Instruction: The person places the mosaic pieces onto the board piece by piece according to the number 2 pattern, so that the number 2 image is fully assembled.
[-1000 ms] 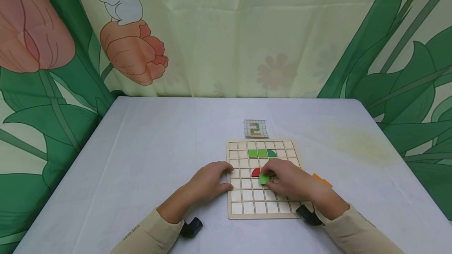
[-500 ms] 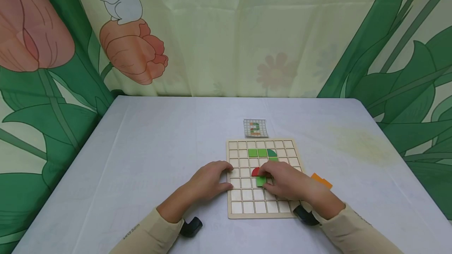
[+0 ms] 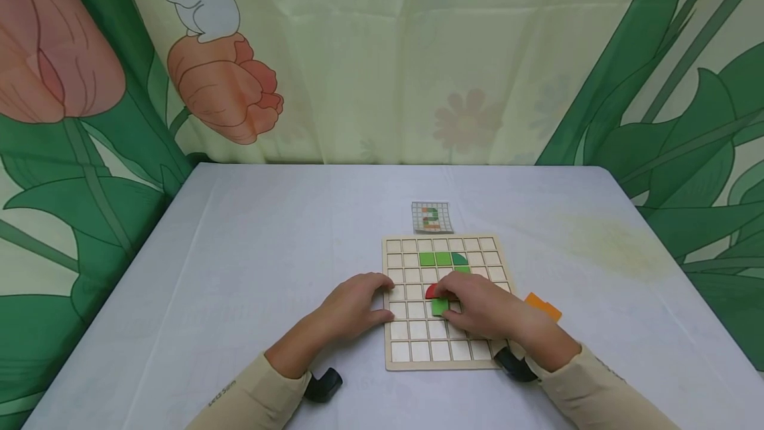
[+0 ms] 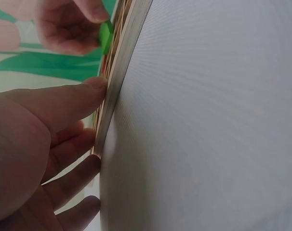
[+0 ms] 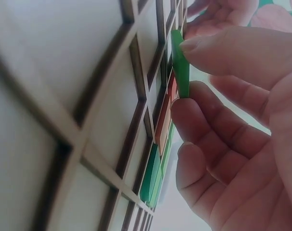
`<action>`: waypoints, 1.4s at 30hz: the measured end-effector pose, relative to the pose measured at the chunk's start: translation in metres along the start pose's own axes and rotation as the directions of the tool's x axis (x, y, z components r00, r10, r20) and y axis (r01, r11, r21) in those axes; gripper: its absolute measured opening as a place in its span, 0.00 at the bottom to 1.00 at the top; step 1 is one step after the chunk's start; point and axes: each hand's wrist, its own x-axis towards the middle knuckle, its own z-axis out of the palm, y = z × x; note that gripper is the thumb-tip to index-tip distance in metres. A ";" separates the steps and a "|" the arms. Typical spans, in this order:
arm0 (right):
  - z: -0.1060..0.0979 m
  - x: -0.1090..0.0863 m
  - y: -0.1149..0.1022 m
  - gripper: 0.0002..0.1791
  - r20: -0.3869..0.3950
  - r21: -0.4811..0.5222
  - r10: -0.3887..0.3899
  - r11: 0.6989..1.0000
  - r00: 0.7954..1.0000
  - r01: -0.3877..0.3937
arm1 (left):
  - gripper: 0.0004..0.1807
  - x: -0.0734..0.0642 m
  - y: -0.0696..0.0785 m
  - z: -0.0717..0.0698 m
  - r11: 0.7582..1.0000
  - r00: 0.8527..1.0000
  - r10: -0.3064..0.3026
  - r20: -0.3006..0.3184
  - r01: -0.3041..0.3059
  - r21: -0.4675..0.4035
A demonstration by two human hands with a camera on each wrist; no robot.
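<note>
Between thumb and fingertips my right hand (image 3: 486,307) pinches a light green square tile (image 3: 440,307), tilted close over the grid board (image 3: 446,366). In the right wrist view the green tile (image 5: 181,67) stands edge-on above the grid strips. A red rounded tile (image 3: 430,291) sits in a cell just beyond it, partly covered by my fingers. My left hand (image 3: 355,304) rests its straight fingertips and thumb against the board's left edge; the left wrist view shows them right at the wooden rim (image 4: 118,77).
Farther up the grid lie two green square tiles (image 3: 435,259), a dark green quarter-round tile (image 3: 459,259) and another green tile (image 3: 462,269). A patterned card (image 3: 432,217) lies beyond the board. Orange tiles (image 3: 543,307) lie on the white cloth to the right, behind my right wrist.
My right hand has moved slightly left and nearer with the green tile, toward the cell below the red tile. The left hand has stayed at the board's edge.
</note>
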 end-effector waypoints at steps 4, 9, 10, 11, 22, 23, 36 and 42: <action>0.003 0.000 0.001 0.11 0.001 0.004 -0.012 1.000 1.000 0.012 | 0.24 0.000 0.000 0.000 1.000 1.000 0.005 0.001 -0.005 -0.002; 0.004 0.001 0.000 0.10 0.014 -0.021 0.003 1.000 1.000 -0.003 | 0.24 0.000 -0.001 0.000 1.000 1.000 0.005 0.001 -0.005 -0.005; 0.003 0.001 0.000 0.10 0.019 -0.025 0.006 1.000 1.000 -0.006 | 0.24 0.000 -0.001 0.000 1.000 1.000 0.006 0.000 -0.006 -0.005; 0.003 0.002 -0.001 0.10 0.023 -0.027 0.008 1.000 1.000 -0.008 | 0.24 0.000 -0.001 0.000 1.000 1.000 0.007 0.000 -0.007 -0.006; 0.003 0.008 -0.009 0.09 0.027 -0.055 -0.008 0.998 1.000 0.009 | 0.24 -0.001 0.000 -0.001 1.000 1.000 0.014 -0.006 -0.014 -0.007; 0.003 0.008 -0.009 0.09 0.028 -0.057 -0.010 0.998 1.000 0.012 | 0.24 -0.001 0.000 -0.002 1.000 1.000 0.015 -0.006 -0.015 -0.008; 0.004 0.005 -0.006 0.09 0.030 -0.078 0.019 0.997 0.999 -0.017 | 0.24 -0.001 0.001 -0.002 1.000 1.000 0.005 0.000 -0.005 -0.009; 0.003 0.006 -0.007 0.09 0.028 -0.085 0.008 0.996 1.000 -0.006 | 0.24 -0.001 0.001 -0.002 1.000 1.000 0.009 -0.002 -0.009 -0.019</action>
